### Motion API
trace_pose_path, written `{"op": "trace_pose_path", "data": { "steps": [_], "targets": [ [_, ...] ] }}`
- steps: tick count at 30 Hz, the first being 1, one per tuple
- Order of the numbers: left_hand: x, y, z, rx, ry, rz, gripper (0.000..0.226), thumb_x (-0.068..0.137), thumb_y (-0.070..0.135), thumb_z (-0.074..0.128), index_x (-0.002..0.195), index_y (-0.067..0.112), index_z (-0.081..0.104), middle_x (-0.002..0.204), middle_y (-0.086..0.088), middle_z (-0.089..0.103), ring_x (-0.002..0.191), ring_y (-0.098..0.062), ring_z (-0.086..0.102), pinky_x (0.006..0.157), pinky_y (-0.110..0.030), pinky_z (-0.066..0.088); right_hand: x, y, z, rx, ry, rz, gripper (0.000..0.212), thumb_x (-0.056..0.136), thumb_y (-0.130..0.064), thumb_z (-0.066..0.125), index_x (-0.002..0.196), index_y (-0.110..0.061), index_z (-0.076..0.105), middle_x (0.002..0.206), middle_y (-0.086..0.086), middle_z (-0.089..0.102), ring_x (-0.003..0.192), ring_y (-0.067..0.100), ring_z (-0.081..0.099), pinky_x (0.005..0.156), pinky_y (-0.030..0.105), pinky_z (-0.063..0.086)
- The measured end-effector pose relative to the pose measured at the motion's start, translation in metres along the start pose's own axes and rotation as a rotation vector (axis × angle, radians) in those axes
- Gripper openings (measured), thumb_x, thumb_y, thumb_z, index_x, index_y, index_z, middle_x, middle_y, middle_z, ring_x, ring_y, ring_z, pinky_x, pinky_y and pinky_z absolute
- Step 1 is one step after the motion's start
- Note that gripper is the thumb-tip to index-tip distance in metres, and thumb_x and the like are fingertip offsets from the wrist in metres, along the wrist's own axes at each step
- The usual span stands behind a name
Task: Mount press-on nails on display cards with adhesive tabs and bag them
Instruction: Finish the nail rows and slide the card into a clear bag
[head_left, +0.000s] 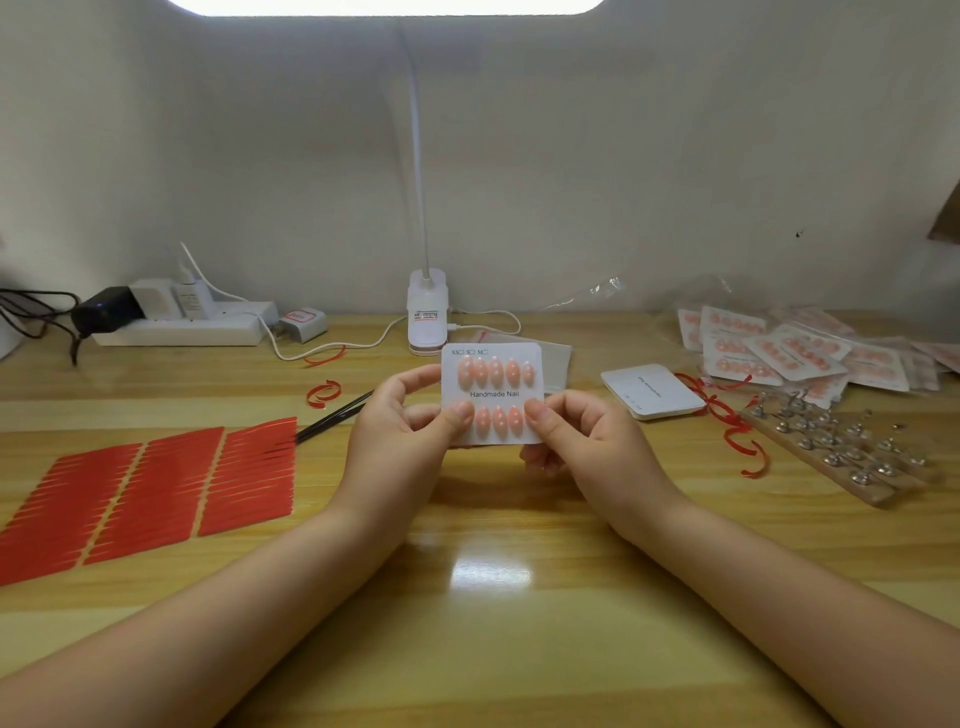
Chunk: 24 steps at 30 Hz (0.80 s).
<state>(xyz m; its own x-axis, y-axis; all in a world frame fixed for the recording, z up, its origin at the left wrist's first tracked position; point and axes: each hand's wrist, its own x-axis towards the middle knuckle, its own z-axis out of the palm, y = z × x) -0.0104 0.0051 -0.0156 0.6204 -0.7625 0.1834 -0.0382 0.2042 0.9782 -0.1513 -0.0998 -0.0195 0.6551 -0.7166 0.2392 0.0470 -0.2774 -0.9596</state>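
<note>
The left hand (402, 421) and the right hand (576, 434) both pinch a white card (493, 393), thumbs in front, and hold it up above the wooden desk (488, 597). Two rows of pink nails (496, 371) sit on the card. Red sticky sheets (150, 488) lie to the left. Black tweezers (337, 415) lie near them. Bagged cards (795, 351) pile up on the right.

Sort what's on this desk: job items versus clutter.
Job: white "Handmade Nail" card of pink nails held by left hand and right hand; red adhesive tab sheets; bagged finished cards.
Clutter: white power strip; white clip lamp.
</note>
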Motion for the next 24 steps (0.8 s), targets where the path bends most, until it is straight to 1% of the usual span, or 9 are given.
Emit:
{"op": "trace_pose_path", "data": {
  "steps": [2, 4, 7, 9, 13, 16, 19, 22, 24],
  "targets": [
    [-0.0004, -0.0002, 0.0003, -0.022, -0.014, -0.021, 0.037, 0.088, 0.008, 0.066, 0.122, 0.019, 0.054, 0.083, -0.001, 0.077, 0.075, -0.009, 0.073, 0.059, -0.014, 0.051, 0.0007, 0.0003, -0.0005, 0.041, -0.002, 0.024, 0.03, 0.095, -0.025, 0.056, 0.089, 0.003, 0.065, 0.067, 0.005, 0.068, 0.064, 0.017, 0.063, 0.056, 0.022, 0.051],
    [-0.0011, -0.0006, 0.001, -0.043, -0.04, -0.035, 0.035, 0.09, 0.008, 0.064, 0.121, 0.019, 0.055, 0.083, -0.001, 0.077, 0.075, -0.008, 0.073, 0.057, -0.011, 0.05, 0.0015, -0.0003, -0.002, 0.107, -0.011, 0.041, 0.035, 0.096, -0.028, 0.052, 0.088, 0.004, 0.065, 0.066, 0.004, 0.068, 0.063, 0.017, 0.062, 0.055, 0.023, 0.051],
    [0.0, -0.0012, -0.0002, -0.054, -0.082, -0.048, 0.028, 0.089, 0.011, 0.064, 0.116, 0.019, 0.061, 0.09, -0.002, 0.077, 0.084, -0.012, 0.073, 0.065, -0.017, 0.054, 0.0019, -0.0002, -0.004, 0.109, -0.024, 0.039, 0.022, 0.094, -0.022, 0.057, 0.088, -0.003, 0.067, 0.068, 0.003, 0.068, 0.063, 0.015, 0.064, 0.058, 0.025, 0.05],
    [0.0005, 0.0002, -0.0013, -0.085, -0.148, -0.097, 0.026, 0.085, 0.019, 0.066, 0.11, 0.017, 0.066, 0.095, -0.004, 0.076, 0.086, -0.016, 0.072, 0.069, -0.023, 0.056, 0.0019, 0.0008, -0.0045, 0.087, -0.023, 0.034, 0.017, 0.092, -0.018, 0.062, 0.089, -0.002, 0.067, 0.068, 0.002, 0.068, 0.063, 0.014, 0.064, 0.06, 0.026, 0.049],
    [0.0028, 0.0024, -0.0014, -0.24, -0.211, -0.22, 0.041, 0.072, 0.02, 0.07, 0.111, 0.007, 0.066, 0.096, -0.013, 0.074, 0.08, -0.022, 0.072, 0.06, -0.028, 0.058, 0.0022, 0.0003, -0.004, 0.064, -0.015, 0.003, 0.019, 0.089, -0.017, 0.065, 0.087, 0.002, 0.065, 0.065, 0.002, 0.067, 0.062, 0.014, 0.063, 0.058, 0.023, 0.047],
    [0.0034, 0.0011, -0.0015, -0.179, -0.203, -0.182, 0.045, 0.067, 0.021, 0.075, 0.109, 0.011, 0.068, 0.098, -0.014, 0.074, 0.08, -0.022, 0.072, 0.059, -0.028, 0.058, 0.0026, -0.0008, -0.0043, 0.07, -0.023, 0.005, 0.017, 0.089, -0.015, 0.065, 0.083, 0.002, 0.064, 0.064, 0.005, 0.065, 0.06, 0.013, 0.063, 0.059, 0.022, 0.048],
    [0.0035, 0.0007, -0.0024, -0.113, -0.178, -0.142, 0.04, 0.065, 0.019, 0.076, 0.104, 0.012, 0.069, 0.091, -0.013, 0.075, 0.073, -0.02, 0.072, 0.059, -0.027, 0.057, 0.0016, 0.0, -0.0035, 0.067, -0.037, -0.004, 0.02, 0.09, -0.013, 0.064, 0.083, 0.005, 0.065, 0.066, 0.01, 0.066, 0.061, 0.016, 0.063, 0.06, 0.024, 0.049],
    [0.006, 0.0031, -0.0052, -0.061, -0.17, -0.101, 0.033, 0.071, 0.012, 0.075, 0.103, 0.012, 0.068, 0.088, -0.013, 0.076, 0.071, -0.02, 0.072, 0.06, -0.025, 0.057, -0.0006, 0.0035, 0.0008, 0.036, -0.036, -0.034, 0.024, 0.091, -0.016, 0.063, 0.084, 0.006, 0.067, 0.068, 0.01, 0.068, 0.063, 0.018, 0.065, 0.059, 0.024, 0.05],
    [0.0059, 0.0042, -0.0062, -0.046, -0.163, -0.077, 0.027, 0.078, 0.006, 0.072, 0.104, 0.011, 0.067, 0.089, -0.012, 0.076, 0.073, -0.02, 0.072, 0.061, -0.024, 0.058, -0.0006, 0.0046, 0.0027, 0.061, -0.043, -0.018, 0.028, 0.089, -0.023, 0.064, 0.086, 0.005, 0.067, 0.069, 0.009, 0.07, 0.064, 0.019, 0.065, 0.057, 0.024, 0.051]
  ]
}}
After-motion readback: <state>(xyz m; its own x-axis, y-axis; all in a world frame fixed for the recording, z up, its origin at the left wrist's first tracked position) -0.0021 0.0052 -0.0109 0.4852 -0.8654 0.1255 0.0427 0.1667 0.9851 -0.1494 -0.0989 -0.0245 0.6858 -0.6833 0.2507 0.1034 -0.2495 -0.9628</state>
